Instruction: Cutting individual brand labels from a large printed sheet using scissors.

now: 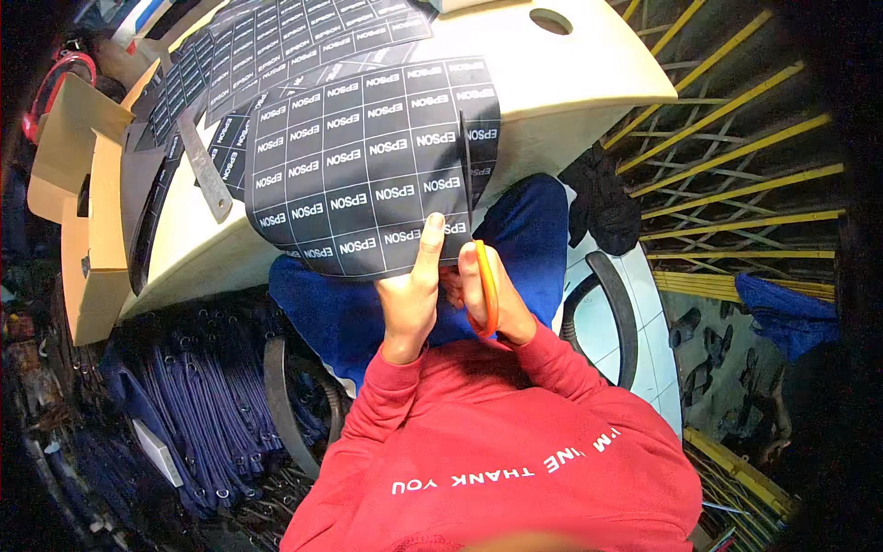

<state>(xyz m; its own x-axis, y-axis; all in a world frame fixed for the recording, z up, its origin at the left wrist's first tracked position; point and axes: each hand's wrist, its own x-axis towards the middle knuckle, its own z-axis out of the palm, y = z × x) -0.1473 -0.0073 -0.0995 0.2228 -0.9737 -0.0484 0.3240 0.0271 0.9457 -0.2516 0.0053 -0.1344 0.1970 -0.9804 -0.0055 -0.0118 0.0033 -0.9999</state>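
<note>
A black sheet (349, 166) with white grid lines and repeated white lettering lies over the near table edge and hangs toward my lap. My left hand (412, 299) grips its near edge, thumb on top and fingers hidden underneath. My right hand (492, 294) is closed around the orange handle (485, 293) of scissors, right beside the sheet's near right corner. A dark line runs away from the handle along a narrow strip (485, 129) at the sheet's right side; whether it is blade or cut is hard to tell.
A metal ruler (204, 166) lies left of the sheet on the pale table (589, 69). More printed black sheets (303, 32) spread behind. An open cardboard box (97, 202) stands left. Dark blue straps (216, 396) hang below. Chair armrests (614, 317) flank me; a yellow-barred folding gate (736, 147) is right.
</note>
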